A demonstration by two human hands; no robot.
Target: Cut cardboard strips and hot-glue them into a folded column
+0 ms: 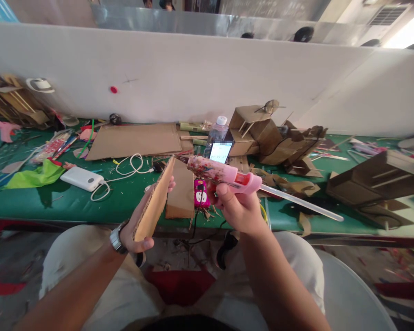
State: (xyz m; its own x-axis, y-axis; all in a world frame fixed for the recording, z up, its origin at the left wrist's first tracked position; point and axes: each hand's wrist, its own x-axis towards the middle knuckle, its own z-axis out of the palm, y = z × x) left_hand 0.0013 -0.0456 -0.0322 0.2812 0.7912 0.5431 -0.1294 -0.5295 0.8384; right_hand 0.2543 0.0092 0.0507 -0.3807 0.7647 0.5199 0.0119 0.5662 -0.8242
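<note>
My left hand (138,230) grips a flat piece of cardboard (155,202), tilted on edge with its corrugated rim facing up. In my right hand (239,209) is a pink hot glue gun (224,174), its stained nozzle end pointing left toward the cardboard's upper tip. A long clear glue stick (301,202) sticks out of the gun's back. The nozzle and the cardboard look close, but I cannot tell whether they touch. Below them, another cardboard piece (181,195) and a bright pink object with a white cartoon face (202,195) lie on the green table (131,202).
A lit phone (221,151) leans by a clear bottle (221,126). Cardboard structures (262,133) stand at the right. A white power bank (82,178) with a cable, a green cloth (36,174) and a large cardboard sheet (134,140) lie left. A white partition (193,69) rises behind.
</note>
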